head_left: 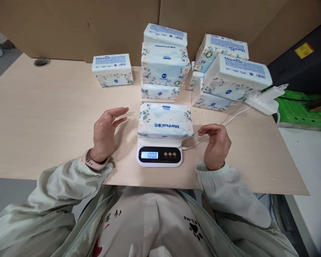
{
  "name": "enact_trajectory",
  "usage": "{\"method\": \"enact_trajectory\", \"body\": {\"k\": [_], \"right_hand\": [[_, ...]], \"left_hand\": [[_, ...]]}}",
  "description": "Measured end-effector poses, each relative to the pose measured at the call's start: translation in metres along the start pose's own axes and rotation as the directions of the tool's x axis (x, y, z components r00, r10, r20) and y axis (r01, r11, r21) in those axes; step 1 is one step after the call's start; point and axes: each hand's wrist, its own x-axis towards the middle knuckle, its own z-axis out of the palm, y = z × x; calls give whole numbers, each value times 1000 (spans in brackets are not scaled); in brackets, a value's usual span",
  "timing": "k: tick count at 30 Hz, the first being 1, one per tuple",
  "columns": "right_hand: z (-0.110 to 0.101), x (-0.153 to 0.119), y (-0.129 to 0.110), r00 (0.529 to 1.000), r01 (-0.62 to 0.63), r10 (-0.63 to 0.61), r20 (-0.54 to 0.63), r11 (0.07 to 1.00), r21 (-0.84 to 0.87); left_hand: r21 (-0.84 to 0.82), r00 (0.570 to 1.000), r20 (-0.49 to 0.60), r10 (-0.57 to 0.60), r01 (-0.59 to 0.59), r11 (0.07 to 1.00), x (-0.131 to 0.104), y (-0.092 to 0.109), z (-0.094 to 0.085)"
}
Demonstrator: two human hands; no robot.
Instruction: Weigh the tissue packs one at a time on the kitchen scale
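A pack of tissues (166, 119) lies flat on a white digital scale (160, 164), whose lit display reads 100.0. To the left of the pack, my left hand (105, 132) is held apart from it, fingers extended and thumb separate, with nothing in the hand. My right hand (216, 144) is just off the pack's right side, fingers bent toward it, also holding nothing. A small gap shows between each hand and the pack. The scale's platform is mostly hidden beneath the pack.
Behind the scale stand stacked tissue packs (164, 66), with another stack (237, 76) at right and a single pack (112, 70) at left. A white cable (235, 116) runs from the scale to a power strip (267, 107). Cardboard (117, 28) walls the table's back.
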Motion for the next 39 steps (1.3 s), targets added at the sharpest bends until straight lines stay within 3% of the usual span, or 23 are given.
{"method": "enact_trajectory", "body": {"k": [22, 39], "right_hand": [[-1, 2, 0, 999, 14, -15, 33, 1000, 8], [2, 3, -2, 1000, -17, 16, 15, 999, 35]], "left_hand": [[36, 1000, 16, 6, -6, 999, -3, 3, 3], [-83, 998, 53, 21, -17, 996, -6, 3, 4]]}}
